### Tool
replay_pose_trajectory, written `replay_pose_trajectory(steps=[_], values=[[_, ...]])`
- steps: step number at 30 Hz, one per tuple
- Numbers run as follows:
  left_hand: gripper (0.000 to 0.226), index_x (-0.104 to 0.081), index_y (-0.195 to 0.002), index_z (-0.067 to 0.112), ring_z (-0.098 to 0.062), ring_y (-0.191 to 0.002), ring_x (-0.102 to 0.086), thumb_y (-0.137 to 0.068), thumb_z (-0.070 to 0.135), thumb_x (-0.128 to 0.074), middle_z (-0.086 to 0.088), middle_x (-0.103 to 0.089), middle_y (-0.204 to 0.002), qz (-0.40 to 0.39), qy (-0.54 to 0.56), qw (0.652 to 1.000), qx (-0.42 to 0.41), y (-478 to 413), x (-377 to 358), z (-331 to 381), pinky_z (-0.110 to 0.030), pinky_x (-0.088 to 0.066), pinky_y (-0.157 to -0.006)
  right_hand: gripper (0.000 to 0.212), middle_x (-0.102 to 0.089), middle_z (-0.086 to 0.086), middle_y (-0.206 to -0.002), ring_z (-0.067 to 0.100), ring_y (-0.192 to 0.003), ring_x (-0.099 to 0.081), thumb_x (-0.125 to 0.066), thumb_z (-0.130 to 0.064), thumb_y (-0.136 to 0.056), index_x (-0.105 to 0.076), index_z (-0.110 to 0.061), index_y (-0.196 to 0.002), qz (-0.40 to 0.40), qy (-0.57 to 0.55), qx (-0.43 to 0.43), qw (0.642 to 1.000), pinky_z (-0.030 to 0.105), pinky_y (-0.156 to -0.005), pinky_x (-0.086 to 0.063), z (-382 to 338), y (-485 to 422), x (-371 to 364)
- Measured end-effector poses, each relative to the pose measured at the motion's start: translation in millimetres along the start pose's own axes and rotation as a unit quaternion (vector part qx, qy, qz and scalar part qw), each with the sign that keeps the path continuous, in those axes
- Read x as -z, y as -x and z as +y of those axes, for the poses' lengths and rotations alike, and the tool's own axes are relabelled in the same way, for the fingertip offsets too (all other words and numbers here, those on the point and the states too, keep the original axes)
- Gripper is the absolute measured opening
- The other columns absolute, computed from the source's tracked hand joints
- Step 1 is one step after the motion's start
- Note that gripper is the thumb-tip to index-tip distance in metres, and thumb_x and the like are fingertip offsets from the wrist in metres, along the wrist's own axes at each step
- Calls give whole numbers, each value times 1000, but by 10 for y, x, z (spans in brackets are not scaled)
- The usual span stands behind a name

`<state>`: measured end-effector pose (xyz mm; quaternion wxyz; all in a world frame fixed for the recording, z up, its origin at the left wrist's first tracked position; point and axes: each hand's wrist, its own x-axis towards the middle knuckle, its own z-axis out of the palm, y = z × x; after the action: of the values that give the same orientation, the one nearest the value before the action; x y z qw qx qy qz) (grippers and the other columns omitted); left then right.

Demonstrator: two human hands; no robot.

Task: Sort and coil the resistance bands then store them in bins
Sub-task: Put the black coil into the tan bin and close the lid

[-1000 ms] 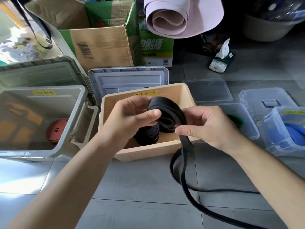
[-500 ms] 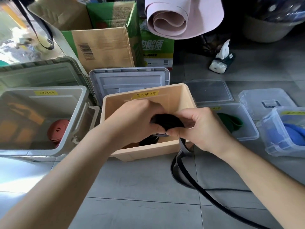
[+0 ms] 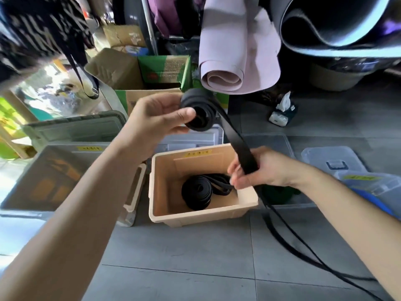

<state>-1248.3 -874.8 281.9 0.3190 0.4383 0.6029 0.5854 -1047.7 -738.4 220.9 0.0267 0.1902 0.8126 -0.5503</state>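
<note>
Band (image 3: 198,112), black and partly wound into a tight coil, is held up above the bins, at about twelve o'clock from the beige bin (image 3: 204,216). My left hand (image 3: 160,118) grips the coil, thumb pressed across its face. The loose strap (image 3: 236,140) runs down toward five o'clock into my right hand (image 3: 260,170), whose fingers pinch it over the bin's right wall. Below that hand it trails onto the grey tiled floor (image 3: 173,257), again toward five o'clock. My hands are apart, joined only by the strap. Inside the beige bin lies another coiled black band (image 3: 196,193). At nine o'clock of that bin stands a grey bin (image 3: 26,192). At three o'clock is a clear bin (image 3: 379,183) holding something blue. A rolled pink mat (image 3: 227,68) shows at twelve o'clock, behind the coil.
</note>
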Motion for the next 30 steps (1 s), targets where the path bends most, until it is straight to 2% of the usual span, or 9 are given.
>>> replay_pose_trajectory(steps=[2,4,9,13,15,18,21,24,30], values=[[35,-64,-108,7,-10,-75,-69,-74,17,-67,3,-73,-82,28,10,1000,0,-94,91,123,-18,-55,-60,12,-69,-10,-76,7,-78,-65,-79,-26,-74,-67,-25,-75,-13,159,-75,984,20,-75,-49,74,11,-5],[35,-63,-113,2,-12,-75,-70,-79,10,-67,-1,-73,-85,62,-51,997,6,-154,136,168,-21,-57,-62,22,-68,-5,-71,13,-71,-65,-73,-36,-80,-59,-22,-69,42,218,-108,969,27,-68,-49,111,36,-27],[23,-66,-107,9,-20,-83,-70,-84,9,-67,-14,-71,-96,87,-135,987,12,-186,177,118,-29,-59,-71,32,-64,3,-52,14,-43,-59,-64,-37,-87,-56,-11,-70,173,4,-97,980,17,-45,-44,-3,141,46],[25,-70,-98,25,-11,-72,-68,-80,8,-71,-2,-72,-85,60,-235,970,3,-140,50,80,-25,-58,-63,38,-60,-10,-76,4,-64,-54,-73,-57,-69,-59,-24,-83,2,384,-254,888,20,-50,-40,13,255,19],[26,-72,-98,26,-15,-72,-69,-77,11,-74,-1,-73,-84,14,-314,949,-3,-66,-74,42,-31,-58,-65,68,-64,-8,-98,8,-84,-60,-74,-65,-61,-62,-21,-111,3,337,-233,912,24,-71,-50,-50,259,18],[25,-74,-99,19,-20,-85,-69,-74,16,-76,-2,-74,-89,-26,-374,927,-24,19,-214,42,-41,-54,-81,108,-61,-2,-125,11,-112,-58,-70,-74,-43,-48,-22,-135,160,137,-66,975,36,-100,-46,-201,181,34],[25,-74,-98,21,-17,-82,-67,-73,17,-78,1,-73,-86,-60,-396,916,-20,48,-253,116,-39,-54,-81,77,-66,-4,-120,-2,-107,-61,-81,-42,-62,-53,-23,-131,188,-2,58,981,25,-100,-46,-233,42,-55],[24,-75,-96,21,-18,-79,-67,-72,18,-79,1,-73,-84,-74,-406,911,-16,91,-251,137,-39,-54,-79,40,-73,-9,-98,4,-94,-68,-79,-11,-71,-69,-30,-104,194,-40,125,972,27,-91,-52,-200,-28,-151],[26,-72,-86,29,-10,-73,-68,-71,9,-79,6,-74,-79,-64,-219,972,52,240,-231,-127,-30,-56,-73,28,-75,-10,-83,8,-82,-69,-76,-29,-58,-72,-32,-86,175,-146,150,962,23,-78,-56,-35,-66,-259]])
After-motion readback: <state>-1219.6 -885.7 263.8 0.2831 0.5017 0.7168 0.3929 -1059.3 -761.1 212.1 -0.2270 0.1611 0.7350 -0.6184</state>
